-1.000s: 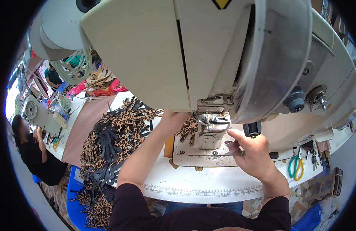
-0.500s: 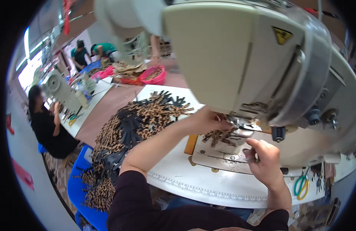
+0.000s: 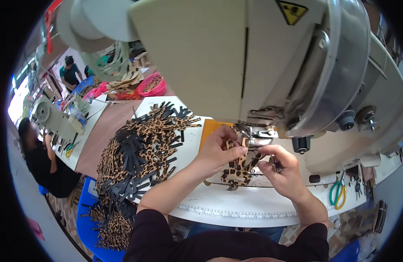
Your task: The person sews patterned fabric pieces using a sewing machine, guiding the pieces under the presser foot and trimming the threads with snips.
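Observation:
My left hand (image 3: pixel 216 153) is closed on a leopard-print strap piece (image 3: pixel 236 172), pinched between thumb and fingers just left of the presser foot (image 3: pixel 256 137). Several leopard-print lengths hang below the fingers over the sewing machine's bed. To the right of the foot, my right hand (image 3: pixel 285 170) is curled, fingertips close to the strap piece. A small dark metal tool (image 3: pixel 276 165) sits in its fingers; its kind is mostly hidden. The sewing machine's head (image 3: pixel 197 61) looms above both hands.
A big heap of leopard-print and black strips (image 3: pixel 140 148) lies left, spilling onto a blue chair (image 3: pixel 86 218). Green-and-yellow scissors (image 3: pixel 338 194) lie right. A measuring tape (image 3: pixel 236 215) runs along the table's front edge. A person (image 3: pixel 46 157) sits at another machine; others work behind.
My left hand has drawn back from the presser foot, bringing the leopard-print strap piece into view. My right hand has moved in closer to it. The view has shifted.

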Demonstrator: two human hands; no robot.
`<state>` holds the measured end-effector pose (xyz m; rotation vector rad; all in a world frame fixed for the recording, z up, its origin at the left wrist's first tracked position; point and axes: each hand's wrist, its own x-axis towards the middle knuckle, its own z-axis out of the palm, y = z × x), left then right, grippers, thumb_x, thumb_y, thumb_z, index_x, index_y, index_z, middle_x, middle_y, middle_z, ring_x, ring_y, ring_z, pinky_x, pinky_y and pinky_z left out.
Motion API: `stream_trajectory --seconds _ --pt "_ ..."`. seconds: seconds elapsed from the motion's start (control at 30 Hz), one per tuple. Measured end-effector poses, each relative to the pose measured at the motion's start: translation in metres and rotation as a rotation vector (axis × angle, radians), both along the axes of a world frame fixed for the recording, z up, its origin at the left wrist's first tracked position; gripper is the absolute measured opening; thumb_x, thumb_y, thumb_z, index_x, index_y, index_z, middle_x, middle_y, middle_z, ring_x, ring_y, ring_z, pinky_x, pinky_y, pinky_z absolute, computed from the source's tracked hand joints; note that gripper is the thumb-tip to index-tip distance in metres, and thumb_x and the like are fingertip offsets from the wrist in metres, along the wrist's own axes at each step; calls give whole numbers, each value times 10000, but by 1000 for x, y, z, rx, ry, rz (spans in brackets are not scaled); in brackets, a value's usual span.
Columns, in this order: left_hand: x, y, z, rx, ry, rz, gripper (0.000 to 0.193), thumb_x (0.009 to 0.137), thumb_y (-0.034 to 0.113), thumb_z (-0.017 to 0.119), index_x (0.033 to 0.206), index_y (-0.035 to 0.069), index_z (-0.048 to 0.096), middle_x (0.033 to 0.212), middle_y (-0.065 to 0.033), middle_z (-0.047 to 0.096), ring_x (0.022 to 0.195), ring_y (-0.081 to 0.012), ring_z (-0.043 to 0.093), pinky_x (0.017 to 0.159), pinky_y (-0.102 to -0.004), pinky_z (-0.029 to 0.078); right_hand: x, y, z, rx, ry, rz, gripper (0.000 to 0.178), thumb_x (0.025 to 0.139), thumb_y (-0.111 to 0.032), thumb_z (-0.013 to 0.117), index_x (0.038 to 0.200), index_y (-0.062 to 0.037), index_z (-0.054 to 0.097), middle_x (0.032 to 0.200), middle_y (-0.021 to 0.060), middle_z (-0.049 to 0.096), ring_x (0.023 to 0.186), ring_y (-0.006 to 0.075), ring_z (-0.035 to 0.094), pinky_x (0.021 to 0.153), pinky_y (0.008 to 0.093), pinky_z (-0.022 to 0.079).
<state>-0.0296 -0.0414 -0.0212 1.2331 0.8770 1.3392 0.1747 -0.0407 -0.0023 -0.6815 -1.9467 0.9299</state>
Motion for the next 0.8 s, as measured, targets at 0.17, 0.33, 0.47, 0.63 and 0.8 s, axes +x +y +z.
stream_trajectory --seconds 0.17,0.33,0.47,0.63,0.8 --pt "26 26 5 60 -18 14 319 775 103 722 935 55 450 768 -23 528 676 -86 543 571 -217 485 23 20 -8 119 186 36 223 832 12 597 1053 17 563 859 13 540 627 27 443 563 167 345" --pt "39 37 9 88 -30 -7 268 777 68 706 915 25 480 777 -59 564 650 -114 582 532 -233 509 29 27 -10 -124 307 61 368 841 41 575 1200 32 492 848 22 543 664 32 469 570 187 378" --pt "44 39 10 114 -20 11 274 772 51 702 955 9 502 778 -66 577 635 -116 588 532 -232 509 36 37 -9 232 -41 -60 463 754 104 590 1196 -22 530 814 40 521 671 91 534 576 216 429" --pt "49 40 18 97 -14 24 349 756 46 712 1037 13 508 861 -61 587 722 -108 584 582 -224 505 37 59 -13 819 -189 -257 237 563 12 623 786 -62 594 814 97 540 557 238 527 491 348 421" --pt "39 44 2 205 83 49 445 740 41 730 1098 20 467 974 -64 565 817 -112 569 700 -236 498 37 65 -20 920 -162 -362 253 549 0 612 790 -78 612 833 72 528 587 221 526 487 347 410"
